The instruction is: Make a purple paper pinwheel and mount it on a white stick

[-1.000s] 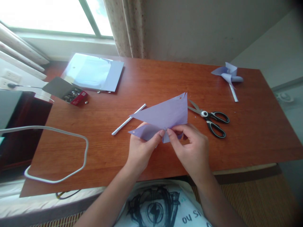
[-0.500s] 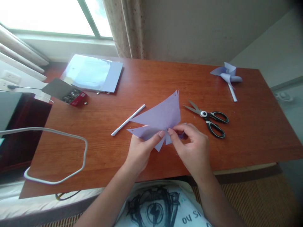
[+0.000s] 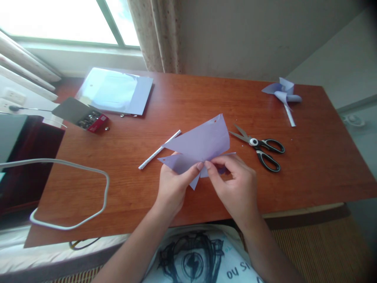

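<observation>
Between my hands is a purple sheet of paper [image 3: 203, 139], cut into pointed flaps, with small holes near some of the tips. My left hand [image 3: 176, 182] grips it from the lower left, thumb on top and fingers hidden underneath. At the middle of the paper, the thumb and forefinger of my right hand [image 3: 235, 179] pinch close to my left thumb. Whether something small sits between those fingertips is hidden. A white rolled paper stick [image 3: 159, 150] lies just left of the paper. Open-bladed scissors [image 3: 256, 146] with black handles rest to the right.
A finished purple pinwheel [image 3: 284, 94] on a white stick lies at the far right. At the back left are a plastic sleeve with purple sheets [image 3: 118, 92] and an open box [image 3: 88, 118] of small metal pieces. A white cable [image 3: 107, 184] loops over the left edge.
The upper flap of the purple paper has swung slightly right and its tip has folded more. My right hand has shifted a little left, nearer my left thumb.
</observation>
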Tool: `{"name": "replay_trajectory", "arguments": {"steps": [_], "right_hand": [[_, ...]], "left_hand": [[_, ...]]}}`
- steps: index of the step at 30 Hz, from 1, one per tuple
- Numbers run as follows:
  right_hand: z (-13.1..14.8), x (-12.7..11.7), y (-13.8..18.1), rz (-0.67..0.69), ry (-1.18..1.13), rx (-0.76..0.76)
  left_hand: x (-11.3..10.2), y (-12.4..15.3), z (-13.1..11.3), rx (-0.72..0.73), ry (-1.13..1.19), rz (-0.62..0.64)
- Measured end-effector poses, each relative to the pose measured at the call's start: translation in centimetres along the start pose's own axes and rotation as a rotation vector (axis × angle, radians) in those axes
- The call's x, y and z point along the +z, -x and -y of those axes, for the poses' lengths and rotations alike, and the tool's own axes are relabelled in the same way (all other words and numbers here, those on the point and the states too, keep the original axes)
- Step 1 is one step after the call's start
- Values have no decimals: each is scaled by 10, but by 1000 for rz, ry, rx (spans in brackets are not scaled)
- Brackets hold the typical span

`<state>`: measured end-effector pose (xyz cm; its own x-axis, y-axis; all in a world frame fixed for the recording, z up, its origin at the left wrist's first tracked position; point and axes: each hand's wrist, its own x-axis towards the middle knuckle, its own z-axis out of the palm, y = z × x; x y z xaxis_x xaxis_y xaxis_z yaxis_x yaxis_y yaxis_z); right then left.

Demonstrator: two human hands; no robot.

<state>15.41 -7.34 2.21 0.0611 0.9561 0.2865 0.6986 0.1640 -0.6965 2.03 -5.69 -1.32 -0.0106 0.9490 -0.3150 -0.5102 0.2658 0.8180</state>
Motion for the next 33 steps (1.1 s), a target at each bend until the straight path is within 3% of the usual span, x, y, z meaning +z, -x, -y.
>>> {"name": "replay_trajectory", "arguments": {"steps": [6,9,11,15,19,29,33], "right_hand": [[-5,-17,-2,-23,19,-18],[-28,-37,-7,-146,73,7],[-48,-49,-10,-143,51,15],[-82,-61,-13,50,-124,56],[-92,-63,-11,244,-203,51],[-79,-81,-19,379,-95,-163],[-73,-85,-21,334,-92,-191]], "left_hand": [[1,-1,-1,-26,8,-47],[0,-2,-2,-61,-4,-53],[-2,-2,-3,-96,-21,-48],[-4,-4,-6,-147,-55,22],[-6,-5,-6,-164,-62,83],[-7,-6,-4,-160,-156,64],[-7,-6,-3,-148,-181,62]]}}
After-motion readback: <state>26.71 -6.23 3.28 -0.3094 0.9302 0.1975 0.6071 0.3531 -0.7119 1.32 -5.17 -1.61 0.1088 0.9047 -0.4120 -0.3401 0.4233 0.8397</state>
